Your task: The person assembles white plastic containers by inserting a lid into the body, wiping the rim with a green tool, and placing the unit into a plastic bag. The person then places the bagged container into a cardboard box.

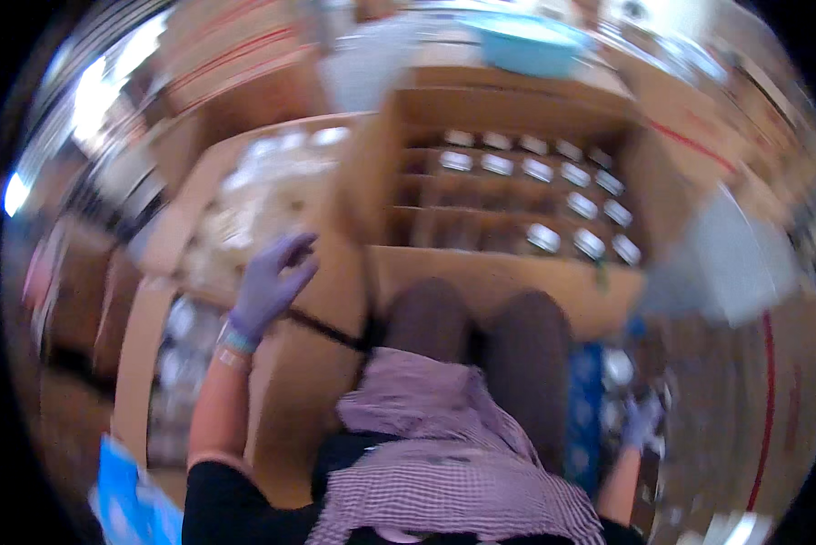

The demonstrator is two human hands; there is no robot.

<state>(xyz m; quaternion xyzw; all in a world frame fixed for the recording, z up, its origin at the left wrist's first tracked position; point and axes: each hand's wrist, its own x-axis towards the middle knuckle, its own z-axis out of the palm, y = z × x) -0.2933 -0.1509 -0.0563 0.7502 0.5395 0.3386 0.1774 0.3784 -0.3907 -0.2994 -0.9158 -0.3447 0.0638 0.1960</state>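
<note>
The picture is blurred by motion. My left hand (272, 282), in a purple glove, reaches forward with fingers apart over the edge of an open cardboard box (199, 182) holding pale, clear-wrapped items (263, 191). It holds nothing. My right hand (642, 420), also gloved in purple, hangs low at my right side beside a blue crate (585, 400) of small shiny items; what it grips is too blurred to tell. In front of my knees stands a large cardboard box (508, 282) with dividers and several jars with silver lids (576, 204).
More cardboard boxes stand at the left (140, 345) and at the back. A teal tub (526, 45) sits on top at the far side. A blue packet (126, 500) lies at the lower left. A red line (767, 400) curves across the floor on the right.
</note>
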